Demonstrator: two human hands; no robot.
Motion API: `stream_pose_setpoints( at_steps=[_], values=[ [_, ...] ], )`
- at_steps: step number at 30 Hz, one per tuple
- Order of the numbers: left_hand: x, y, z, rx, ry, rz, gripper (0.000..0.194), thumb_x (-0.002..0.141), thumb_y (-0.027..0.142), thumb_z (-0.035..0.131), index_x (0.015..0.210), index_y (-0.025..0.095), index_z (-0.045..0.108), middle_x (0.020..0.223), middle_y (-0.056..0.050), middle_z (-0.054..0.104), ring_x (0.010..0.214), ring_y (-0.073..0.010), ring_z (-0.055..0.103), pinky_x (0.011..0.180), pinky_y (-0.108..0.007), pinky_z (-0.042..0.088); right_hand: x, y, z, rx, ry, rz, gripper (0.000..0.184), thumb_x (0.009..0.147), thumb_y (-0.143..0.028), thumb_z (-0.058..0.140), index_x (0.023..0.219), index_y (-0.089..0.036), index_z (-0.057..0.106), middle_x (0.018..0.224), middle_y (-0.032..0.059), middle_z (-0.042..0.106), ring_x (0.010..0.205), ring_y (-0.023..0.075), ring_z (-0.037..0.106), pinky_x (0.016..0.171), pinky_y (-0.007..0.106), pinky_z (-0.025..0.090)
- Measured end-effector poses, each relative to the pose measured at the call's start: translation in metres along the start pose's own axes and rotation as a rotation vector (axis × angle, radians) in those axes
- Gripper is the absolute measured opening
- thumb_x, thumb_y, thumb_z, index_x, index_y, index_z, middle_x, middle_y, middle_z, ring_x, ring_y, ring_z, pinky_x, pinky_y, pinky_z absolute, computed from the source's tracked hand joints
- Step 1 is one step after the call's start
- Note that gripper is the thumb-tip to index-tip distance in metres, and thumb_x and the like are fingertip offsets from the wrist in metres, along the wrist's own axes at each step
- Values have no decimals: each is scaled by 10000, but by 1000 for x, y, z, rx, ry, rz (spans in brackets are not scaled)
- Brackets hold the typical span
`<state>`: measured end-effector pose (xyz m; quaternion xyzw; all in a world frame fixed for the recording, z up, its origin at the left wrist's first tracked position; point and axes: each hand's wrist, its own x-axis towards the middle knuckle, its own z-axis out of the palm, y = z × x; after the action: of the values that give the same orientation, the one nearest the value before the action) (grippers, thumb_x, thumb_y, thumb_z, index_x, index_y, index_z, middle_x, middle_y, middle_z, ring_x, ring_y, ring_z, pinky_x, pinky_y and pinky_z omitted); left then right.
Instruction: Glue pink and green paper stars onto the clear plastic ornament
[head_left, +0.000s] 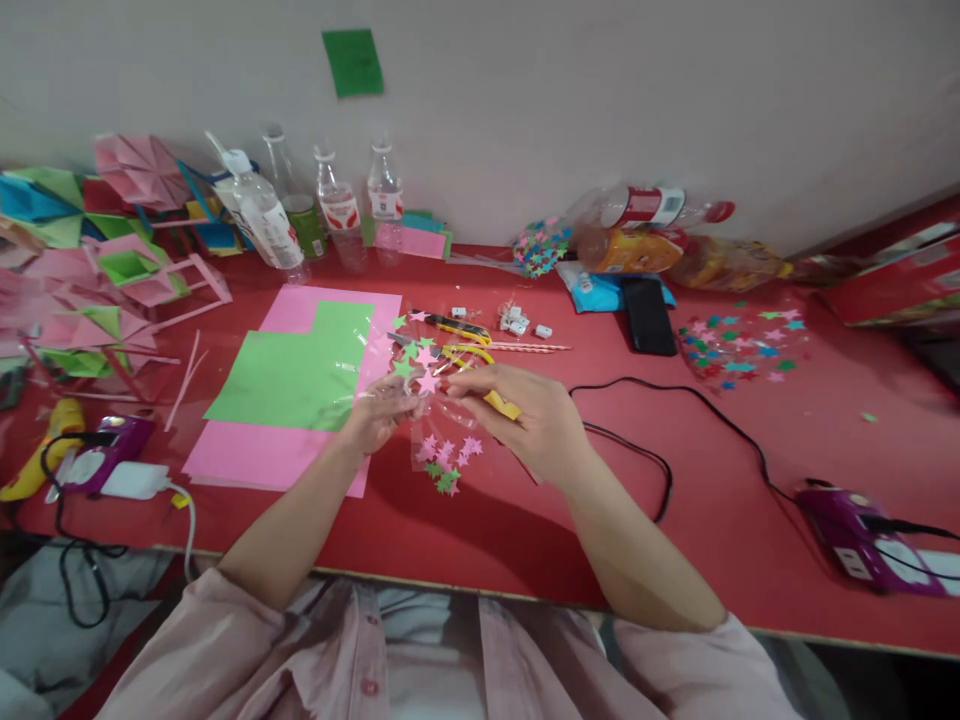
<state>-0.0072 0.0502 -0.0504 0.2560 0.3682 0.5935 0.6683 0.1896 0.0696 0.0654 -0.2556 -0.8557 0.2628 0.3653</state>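
Between my two hands is a clear plastic film point(442, 400) with pink and green paper stars point(425, 360) on it. My left hand point(381, 412) is closed on the film's left side. My right hand point(529, 415) pinches it from the right, thumb and fingers close together. Just below my hands, more pink and green stars point(448, 460) show in or on clear plastic; whether this is the same piece I cannot tell. Behind the hands lie yellow-handled scissors point(466, 355), partly hidden, and a box cutter point(454, 326).
Green paper point(292, 370) lies on pink sheets point(247, 460) at left. Paper lanterns point(112, 270), plastic bottles point(341, 205) and a black phone point(649, 315) stand or lie farther back. A black cable point(697, 415) crosses the red table point(675, 560) to a purple device point(855, 540).
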Motion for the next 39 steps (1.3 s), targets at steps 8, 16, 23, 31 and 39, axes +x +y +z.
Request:
stream_pose_setpoints(
  at_steps=[8, 16, 23, 31, 39],
  values=[
    [-1, 3, 7, 2, 25, -3, 268, 482, 140, 814, 625, 137, 587, 681, 19, 634, 507, -52, 534, 493, -201, 417, -2, 5, 1, -89, 27, -86, 137, 885, -183, 572, 965, -238, 667, 926, 15, 709, 885, 129, 648, 796, 301, 528],
    [-4, 5, 10, 59, 27, -18, 222, 499, 169, 816, 600, 138, 621, 640, 12, 632, 500, -63, 538, 494, -207, 438, -2, 7, 0, -168, 33, -223, 97, 881, -159, 571, 882, -214, 651, 868, 29, 678, 826, 136, 612, 728, 299, 507],
    [-4, 6, 11, 43, 31, -12, 235, 494, 145, 805, 665, 141, 644, 654, 8, 636, 497, -60, 532, 481, -199, 434, -4, 4, 0, -319, 20, -294, 118, 893, -159, 535, 843, -200, 633, 815, 31, 666, 770, 146, 594, 733, 319, 507],
    [-3, 5, 8, 42, 28, -8, 234, 498, 138, 802, 667, 149, 641, 621, 11, 612, 522, -73, 545, 487, -200, 441, -3, 2, 1, -242, -10, -201, 162, 893, -158, 522, 991, -217, 636, 962, 39, 706, 907, 164, 623, 836, 348, 485],
    [-3, 5, 8, 29, 67, 7, 247, 470, 118, 793, 673, 161, 660, 646, 2, 638, 529, -84, 559, 492, -205, 438, -4, -4, 0, -236, 16, -133, 191, 883, -155, 536, 1045, -235, 600, 904, 15, 702, 848, 158, 619, 796, 329, 454]
  ],
)
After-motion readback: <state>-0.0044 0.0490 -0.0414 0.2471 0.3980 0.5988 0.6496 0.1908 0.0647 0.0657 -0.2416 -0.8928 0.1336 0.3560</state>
